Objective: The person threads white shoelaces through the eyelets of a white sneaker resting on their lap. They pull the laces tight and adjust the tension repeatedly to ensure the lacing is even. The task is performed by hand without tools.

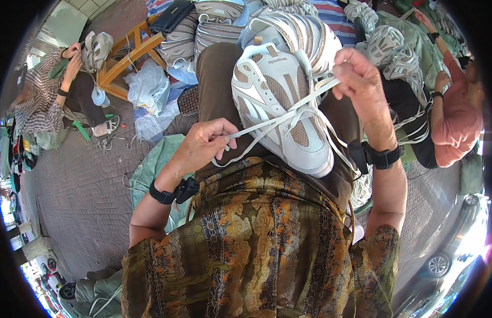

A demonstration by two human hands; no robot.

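Note:
Across my lap lies a white and grey-brown sneaker upper, its toe pointing toward me. A flat white shoelace runs taut over it, crossing near the lower eyelets. My left hand pinches one stretch of the lace at the shoe's left side. On the upper right, my right hand pinches the other stretch between thumb and fingers, raised above the shoe. Loose lace ends trail from both sides of the shoe. Black bands sit on both my wrists.
Beyond my knees are stacked shoe uppers on striped cloth. A wooden stool frame and a clear plastic bag stand at the left. One person at left handles a shoe; another sits at right. Laces hang beside my right leg.

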